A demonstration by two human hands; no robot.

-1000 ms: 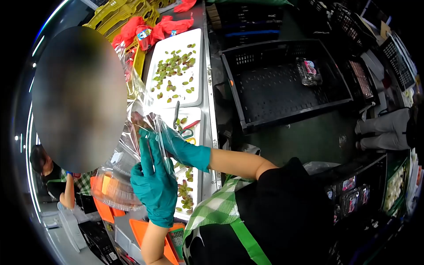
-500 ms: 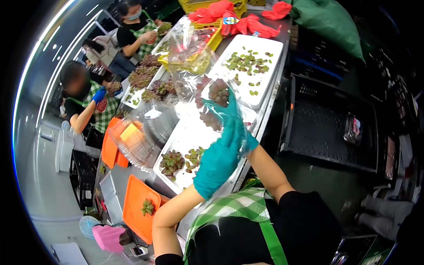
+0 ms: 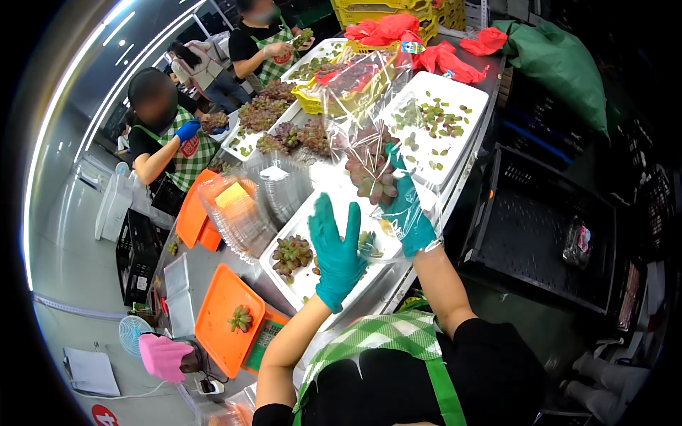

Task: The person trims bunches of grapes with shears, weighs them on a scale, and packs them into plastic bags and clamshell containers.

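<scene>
My right hand (image 3: 406, 206), in a teal glove, grips an open clear plastic box (image 3: 359, 89). Reddish-green succulents (image 3: 373, 167) show in or behind the clear plastic, close to my right fingers. My left hand (image 3: 335, 248), also gloved in teal, is open with fingers spread and holds nothing. It hovers over a white tray (image 3: 316, 221), on which a small rosette succulent (image 3: 292, 257) and loose leaves lie. Left of that tray stands a stack of clear plastic boxes (image 3: 238, 216).
An orange scale (image 3: 220, 309) bears a small succulent (image 3: 240, 319). Another white tray (image 3: 419, 157) holds loose leaves. Red bags (image 3: 398, 32) and yellow crates (image 3: 383, 15) are at the back. A black crate (image 3: 540, 234) stands right. Two people in checked aprons work at the far left.
My left hand has come away from the plastic box and moved left, its fingers spreading. My right hand still holds the box. The whole view has shifted slightly.
</scene>
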